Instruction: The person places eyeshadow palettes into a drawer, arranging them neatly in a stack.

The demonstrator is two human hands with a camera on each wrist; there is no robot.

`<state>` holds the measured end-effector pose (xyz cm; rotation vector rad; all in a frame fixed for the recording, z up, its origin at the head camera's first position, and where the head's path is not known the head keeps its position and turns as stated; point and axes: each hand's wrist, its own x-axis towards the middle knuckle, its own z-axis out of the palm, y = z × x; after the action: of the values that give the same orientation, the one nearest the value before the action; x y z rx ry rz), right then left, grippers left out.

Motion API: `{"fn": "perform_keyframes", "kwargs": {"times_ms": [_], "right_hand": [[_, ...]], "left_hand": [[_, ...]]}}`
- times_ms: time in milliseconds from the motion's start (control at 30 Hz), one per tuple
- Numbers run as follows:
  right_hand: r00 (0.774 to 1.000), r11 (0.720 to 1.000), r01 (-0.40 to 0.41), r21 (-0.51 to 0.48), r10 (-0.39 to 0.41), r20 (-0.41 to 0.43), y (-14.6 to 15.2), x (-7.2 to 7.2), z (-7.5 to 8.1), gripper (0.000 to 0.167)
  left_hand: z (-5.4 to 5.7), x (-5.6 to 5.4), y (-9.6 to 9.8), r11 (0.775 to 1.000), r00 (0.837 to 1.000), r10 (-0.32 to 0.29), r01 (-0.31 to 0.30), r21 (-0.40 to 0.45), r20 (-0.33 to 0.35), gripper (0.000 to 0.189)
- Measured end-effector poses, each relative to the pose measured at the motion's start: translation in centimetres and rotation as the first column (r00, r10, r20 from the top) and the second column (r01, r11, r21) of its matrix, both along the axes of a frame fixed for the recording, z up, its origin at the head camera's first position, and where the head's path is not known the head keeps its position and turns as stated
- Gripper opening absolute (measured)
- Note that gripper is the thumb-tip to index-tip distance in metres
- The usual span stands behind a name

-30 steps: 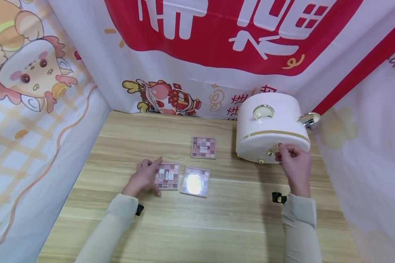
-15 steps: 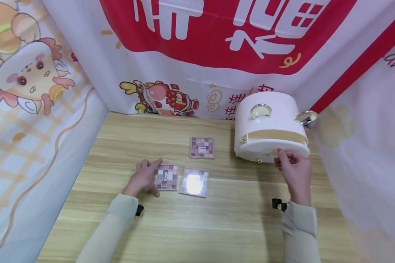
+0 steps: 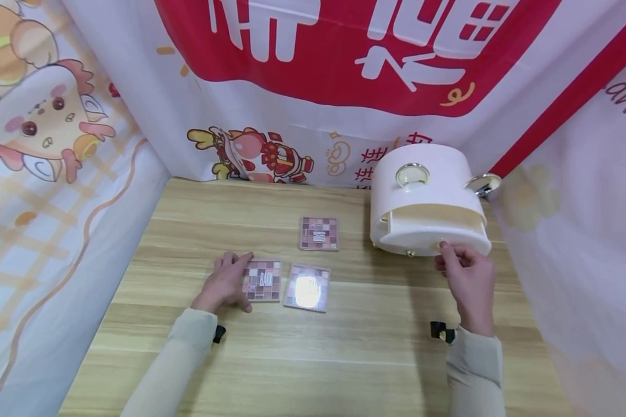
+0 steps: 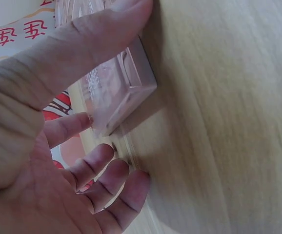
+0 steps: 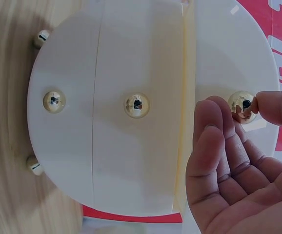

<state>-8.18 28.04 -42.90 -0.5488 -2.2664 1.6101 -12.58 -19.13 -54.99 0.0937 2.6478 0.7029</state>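
My right hand [image 3: 468, 281] pinches the round gold knob [image 5: 242, 106] of the top drawer [image 3: 417, 238] between thumb and fingers. That drawer stands partly out of a white, round-fronted storage box [image 3: 422, 165]; its inside is hard to make out. My left hand [image 3: 223, 284] lies at the left side of a square eyeshadow palette [image 3: 265, 281], fingers loosely bent. In the left wrist view the index fingertip is at a corner of the clear-edged palette [image 4: 114, 92], and the thumb passes in front of it. A second palette [image 3: 306, 288] and a third palette [image 3: 319, 234] lie flat nearby.
Two lower drawers with a middle knob [image 5: 137, 105] and a bottom knob [image 5: 54, 102] look shut. Small gold feet hold the box off the wooden table [image 3: 313, 370]. Gold-rimmed ears [image 3: 413, 175] stick up from its top. Printed cloth [image 3: 271, 104] hangs behind and on both sides.
My right hand has drawn the top drawer outward toward me, and a gap has opened above its front. My left hand and the palettes have stayed in place.
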Motion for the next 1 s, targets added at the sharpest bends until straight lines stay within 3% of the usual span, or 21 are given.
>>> {"fn": "perform_keyframes", "kwargs": {"times_ms": [533, 700, 1000], "right_hand": [[0.999, 1.000, 0.021, -0.002, -0.021, -0.042, -0.6, 2.0, -0.4, 0.031], [0.999, 1.000, 0.023, 0.004, -0.023, -0.034, -0.6, 2.5, -0.7, 0.030], [1.000, 1.000, 0.018, 0.007, -0.017, -0.024, -0.6, 3.1, -1.1, 0.029]], "left_hand": [[-1.2, -0.1, -1.4, 0.993, 0.987, -0.111, 0.114, 0.025, -0.118, 0.130], [-1.6, 0.1, -1.9, 0.991, 0.982, -0.099, 0.112, 0.075, -0.161, 0.130], [-1.3, 0.1, -2.3, 0.981, 0.991, -0.025, 0.050, 0.189, -0.134, 0.130]]}}
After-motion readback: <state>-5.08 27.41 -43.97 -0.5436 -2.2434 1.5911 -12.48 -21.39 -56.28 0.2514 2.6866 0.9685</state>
